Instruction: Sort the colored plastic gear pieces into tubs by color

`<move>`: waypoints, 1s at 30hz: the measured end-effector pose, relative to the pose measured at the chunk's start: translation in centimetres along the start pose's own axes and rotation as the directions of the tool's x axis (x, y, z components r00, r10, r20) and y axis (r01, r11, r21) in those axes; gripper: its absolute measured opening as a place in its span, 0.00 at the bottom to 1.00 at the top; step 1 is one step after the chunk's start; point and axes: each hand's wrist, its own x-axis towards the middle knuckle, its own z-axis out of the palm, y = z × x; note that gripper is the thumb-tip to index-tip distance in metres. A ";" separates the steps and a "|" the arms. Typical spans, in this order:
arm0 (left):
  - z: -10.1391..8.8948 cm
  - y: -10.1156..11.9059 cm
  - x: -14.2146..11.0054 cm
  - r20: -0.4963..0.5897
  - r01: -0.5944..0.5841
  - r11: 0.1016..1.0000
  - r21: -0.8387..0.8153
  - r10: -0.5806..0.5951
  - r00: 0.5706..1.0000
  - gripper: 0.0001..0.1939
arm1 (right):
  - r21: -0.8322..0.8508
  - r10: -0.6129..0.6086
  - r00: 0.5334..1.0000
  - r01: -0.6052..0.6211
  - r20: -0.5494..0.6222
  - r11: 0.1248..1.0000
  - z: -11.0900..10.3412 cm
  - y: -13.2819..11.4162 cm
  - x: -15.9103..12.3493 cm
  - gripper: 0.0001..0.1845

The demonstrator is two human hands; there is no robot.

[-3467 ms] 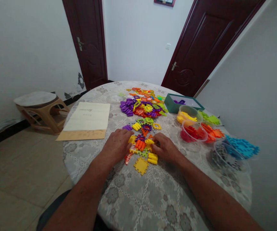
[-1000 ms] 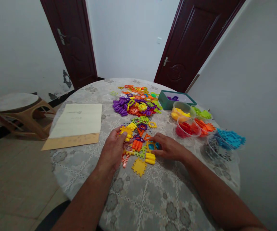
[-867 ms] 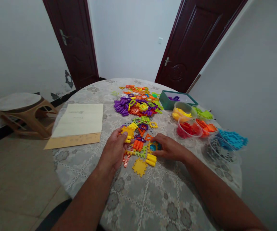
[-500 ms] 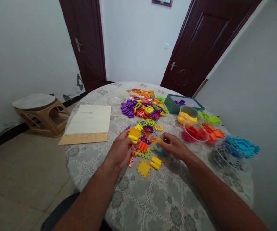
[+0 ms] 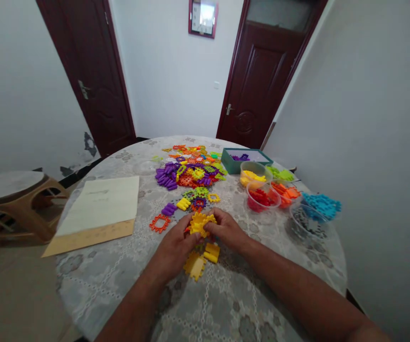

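Above the near part of the table, my left hand (image 5: pixel 176 247) and my right hand (image 5: pixel 228 230) meet at a cluster of yellow toothed plastic building pieces (image 5: pixel 200 224). Both hands are closed on it, fingers gripping opposite sides; how the pieces join is partly covered. Just below lie a yellow square toothed piece (image 5: pixel 195 266) and some yellow tube pieces (image 5: pixel 212 252). Beyond my left hand are an orange square frame (image 5: pixel 160 223), purple tube pieces (image 5: pixel 169 209) and more yellow tubes (image 5: pixel 183 204). Pieces directly under my hands are mostly hidden.
A mixed pile of pieces (image 5: pixel 194 173) spreads farther back. To the right stand a green box (image 5: pixel 230 165) and clear tubs of yellow (image 5: pixel 253 176), red (image 5: pixel 262 197) and grey pieces (image 5: pixel 306 223). Blue pieces (image 5: pixel 322 206) sit beside them. Paper (image 5: pixel 100 204) lies at left.
My right hand has come left to meet my left hand, and both now grip the yellow cluster. The head view has turned, shifting the table scene left in the picture.
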 end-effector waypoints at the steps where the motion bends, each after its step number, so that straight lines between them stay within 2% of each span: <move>1: 0.0 0.0 0.0 0.002 0.004 1.000 0.017 -0.004 1.000 0.27 | 0.001 0.013 1.000 -0.013 -0.014 1.000 -0.1 0.2 0.2 0.16; 8: 0.4 -0.8 0.2 -0.055 0.011 0.999 0.038 -0.009 0.998 0.23 | 0.002 -0.035 0.999 0.035 -0.036 0.999 0.4 0.4 0.0 0.26; 11: 0.5 -1.7 0.4 -0.064 0.018 1.000 0.004 -0.017 0.998 0.27 | -0.071 0.014 1.000 -0.015 -0.017 0.997 0.6 0.3 -0.2 0.23; 14: 0.3 -1.9 0.5 -0.061 0.012 0.999 0.030 -0.010 0.998 0.28 | 0.005 0.062 0.998 -0.062 0.034 0.998 0.5 0.7 -0.1 0.22; 16: 0.2 -1.7 0.5 -0.074 -0.010 0.998 0.063 0.014 0.997 0.27 | 0.079 0.067 0.996 -0.072 0.058 0.994 0.3 0.8 0.0 0.23; 19: 0.2 -1.5 0.4 -0.088 -0.050 0.991 0.121 0.061 0.994 0.27 | 0.029 0.044 0.996 -0.046 0.079 0.998 0.1 0.7 -0.1 0.28; 21: 0.3 -1.6 0.3 -0.070 -0.070 0.985 0.161 0.082 0.994 0.28 | 0.004 0.085 0.990 -0.086 0.108 0.996 0.0 0.5 -0.1 0.31; 25: 0.6 -2.0 0.2 -0.027 -0.113 0.963 0.246 0.124 0.992 0.30 | 0.069 0.190 0.973 -0.200 0.127 0.977 -0.1 0.1 -0.1 0.34; 28: 0.8 -1.9 0.2 -0.024 -0.156 0.964 0.216 0.165 0.986 0.31 | 0.027 0.136 0.986 -0.139 0.100 0.990 -0.7 -1.1 -0.1 0.34; 30: 0.7 -1.6 0.2 -0.031 -0.145 0.976 0.162 0.152 0.988 0.34 | -0.040 0.097 0.994 -0.095 0.055 0.995 -1.8 -2.6 -0.2 0.34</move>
